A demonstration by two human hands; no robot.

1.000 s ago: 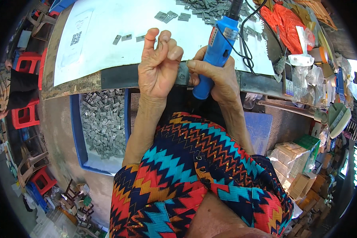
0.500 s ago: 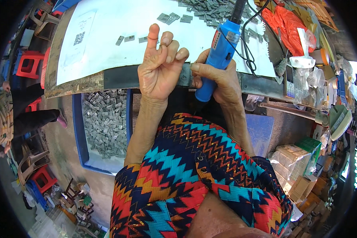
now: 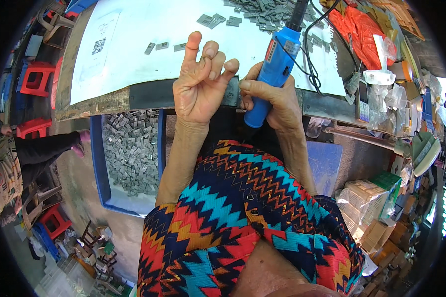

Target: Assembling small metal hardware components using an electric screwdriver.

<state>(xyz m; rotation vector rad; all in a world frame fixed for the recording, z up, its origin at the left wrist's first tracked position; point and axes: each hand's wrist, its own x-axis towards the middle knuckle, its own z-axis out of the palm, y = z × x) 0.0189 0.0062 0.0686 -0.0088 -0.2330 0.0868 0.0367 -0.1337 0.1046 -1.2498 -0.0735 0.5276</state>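
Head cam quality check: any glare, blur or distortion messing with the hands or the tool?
Head view: strong fisheye, the table edge bows and the corners go black. The white sheet is bright, near blown out, yet its small grey pieces stay readable. Left hand, right hand and blue power tool are sharp, evenly lit, with no motion blur. The rim clutter at right is smeared and has window glare.

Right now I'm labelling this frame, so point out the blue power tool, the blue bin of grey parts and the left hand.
blue power tool (image 3: 277, 62): head view, on its blue barrel above the gripping fingers.
blue bin (image 3: 97, 163): head view, on its left wall.
left hand (image 3: 198, 89): head view, on the palm.
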